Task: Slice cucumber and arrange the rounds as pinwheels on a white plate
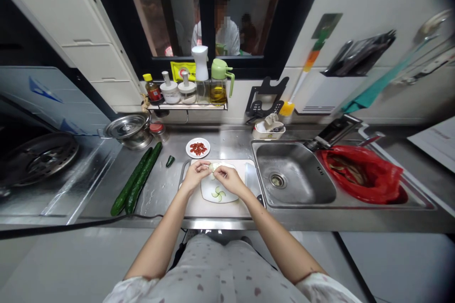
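Note:
Over a white plate (pixel 206 189) on the cutting board (pixel 194 209), my left hand (pixel 193 175) and my right hand (pixel 230 181) meet with fingertips pinched. Between them are pale green pieces that look like cucumber slices (pixel 213 167); fingers partly cover them. Several thin cucumber slices (pixel 218 194) lie fanned like a pinwheel on the plate's near part. A wide knife blade (pixel 251 177) rests along the board's right side. Behind the board stands a small white dish (pixel 189 150) of chopped red pieces.
Two whole cucumbers (pixel 142 182) and a cut cucumber end (pixel 170 161) lie to the left. A steel pot (pixel 131 132) and red-lidded jar (pixel 157 131) stand behind. At right are the sink (pixel 298 175) and a red plastic bag (pixel 377 175). A seasoning rack (pixel 188 107) hangs ahead.

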The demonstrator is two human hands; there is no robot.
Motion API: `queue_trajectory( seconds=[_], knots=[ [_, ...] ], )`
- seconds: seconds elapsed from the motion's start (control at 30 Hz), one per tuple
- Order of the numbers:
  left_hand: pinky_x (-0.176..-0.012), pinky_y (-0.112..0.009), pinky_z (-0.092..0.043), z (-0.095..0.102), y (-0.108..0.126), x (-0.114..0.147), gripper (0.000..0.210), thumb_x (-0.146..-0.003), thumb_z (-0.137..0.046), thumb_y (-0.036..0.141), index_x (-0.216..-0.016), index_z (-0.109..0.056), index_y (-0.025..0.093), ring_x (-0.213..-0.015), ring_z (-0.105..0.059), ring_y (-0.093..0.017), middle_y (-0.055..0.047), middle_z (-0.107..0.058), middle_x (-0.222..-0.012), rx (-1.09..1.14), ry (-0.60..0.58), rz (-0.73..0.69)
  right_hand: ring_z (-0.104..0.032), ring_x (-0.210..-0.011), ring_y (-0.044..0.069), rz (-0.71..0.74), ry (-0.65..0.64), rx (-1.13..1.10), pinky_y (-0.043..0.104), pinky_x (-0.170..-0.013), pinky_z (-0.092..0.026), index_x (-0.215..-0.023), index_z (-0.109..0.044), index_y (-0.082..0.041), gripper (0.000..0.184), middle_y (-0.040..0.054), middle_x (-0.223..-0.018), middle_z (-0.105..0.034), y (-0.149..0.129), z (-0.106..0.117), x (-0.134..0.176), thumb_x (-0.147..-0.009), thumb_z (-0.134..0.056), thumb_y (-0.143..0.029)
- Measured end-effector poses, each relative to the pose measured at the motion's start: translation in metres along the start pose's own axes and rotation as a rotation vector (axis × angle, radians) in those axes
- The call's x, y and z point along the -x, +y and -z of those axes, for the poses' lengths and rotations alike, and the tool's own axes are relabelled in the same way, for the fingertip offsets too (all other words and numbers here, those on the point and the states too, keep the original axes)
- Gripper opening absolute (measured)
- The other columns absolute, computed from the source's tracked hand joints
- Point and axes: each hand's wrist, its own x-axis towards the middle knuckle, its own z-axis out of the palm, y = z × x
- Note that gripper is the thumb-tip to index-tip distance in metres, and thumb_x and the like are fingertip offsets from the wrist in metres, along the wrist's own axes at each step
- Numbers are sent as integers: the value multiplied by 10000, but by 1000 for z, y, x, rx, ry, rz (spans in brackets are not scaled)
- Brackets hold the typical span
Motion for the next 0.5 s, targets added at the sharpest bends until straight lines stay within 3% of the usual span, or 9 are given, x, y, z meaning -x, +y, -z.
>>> queue_trajectory(
  seconds=[0.33, 0.5],
  knots=[
    [-670, -219, -430, 12, -23, -9, 385, -551, -783, 293, -872, -625, 152, -629, -574, -90, 26, -618, -655, -25, -8, 34, -536, -590, 103, -161, -109, -57, 203, -580, -410, -770, -620, -161, 145, -21, -642, -600, 22, -11, -7, -808, -533, -270],
    [-673, -242, -447, 22, -46, -16, 360, -527, -773, 309, -810, -617, 152, -619, -591, -111, 18, -618, -613, -101, 57, 93, -551, -597, 102, -234, -202, 43, 191, -569, -393, -775, -642, -150, 126, -22, -624, -599, 44, -25, -14, -796, -532, -209]
  ],
)
